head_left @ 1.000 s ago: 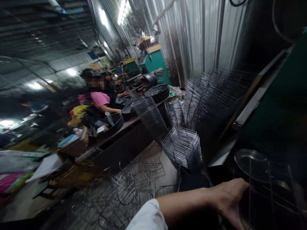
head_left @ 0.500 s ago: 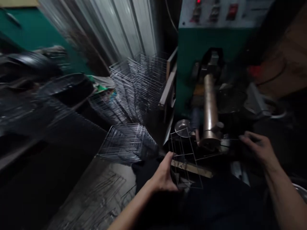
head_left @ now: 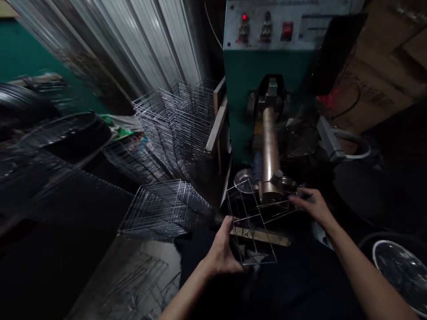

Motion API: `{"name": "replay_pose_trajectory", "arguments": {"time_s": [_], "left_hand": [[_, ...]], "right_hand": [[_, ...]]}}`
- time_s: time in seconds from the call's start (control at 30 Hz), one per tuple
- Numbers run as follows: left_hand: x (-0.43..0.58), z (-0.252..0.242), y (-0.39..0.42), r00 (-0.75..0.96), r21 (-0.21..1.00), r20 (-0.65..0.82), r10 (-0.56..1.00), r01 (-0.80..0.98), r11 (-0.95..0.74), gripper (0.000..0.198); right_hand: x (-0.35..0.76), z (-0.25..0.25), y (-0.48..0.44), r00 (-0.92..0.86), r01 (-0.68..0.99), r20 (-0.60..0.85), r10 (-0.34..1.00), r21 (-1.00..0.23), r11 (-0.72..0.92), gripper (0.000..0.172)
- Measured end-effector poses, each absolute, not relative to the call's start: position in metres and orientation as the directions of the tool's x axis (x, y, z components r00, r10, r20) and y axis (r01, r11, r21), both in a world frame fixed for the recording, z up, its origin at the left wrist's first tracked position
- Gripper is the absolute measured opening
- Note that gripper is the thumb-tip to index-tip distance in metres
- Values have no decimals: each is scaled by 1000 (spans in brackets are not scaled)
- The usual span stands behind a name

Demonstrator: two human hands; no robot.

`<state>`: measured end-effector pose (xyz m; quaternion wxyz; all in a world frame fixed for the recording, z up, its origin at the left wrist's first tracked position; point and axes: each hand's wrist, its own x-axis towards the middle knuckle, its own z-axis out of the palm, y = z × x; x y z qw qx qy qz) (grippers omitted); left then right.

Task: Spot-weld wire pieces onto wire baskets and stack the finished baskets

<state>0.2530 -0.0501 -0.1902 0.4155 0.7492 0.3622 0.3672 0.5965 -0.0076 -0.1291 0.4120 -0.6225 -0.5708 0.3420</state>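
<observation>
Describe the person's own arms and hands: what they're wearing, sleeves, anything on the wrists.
The left hand and right hand are bare, with no gloves. The left forearm and right forearm are bare too, with no sleeve showing in this view. Neither wrist shows a watch or band.

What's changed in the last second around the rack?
The view swung from the aisle round to the green machine. The right hand moved left to the far end of the wire rack, beside the copper column. The left hand keeps its grip on the rack's near edge. The stacked racks stayed put.
</observation>
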Motion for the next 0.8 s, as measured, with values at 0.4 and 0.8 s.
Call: {"name": "replay_pose_trajectory", "arguments": {"time_s": [0.4, 0.8], "left_hand": [[257, -184, -47, 471, 896, 233, 850, 235, -376, 104], [260, -195, -45, 455, 879, 245, 856, 268, -394, 112]], "right_hand": [[603, -137, -1, 105, 417, 33, 994, -909, -14, 71], [614, -138, -4, 95, 401, 8, 995, -916, -31, 62]]}}
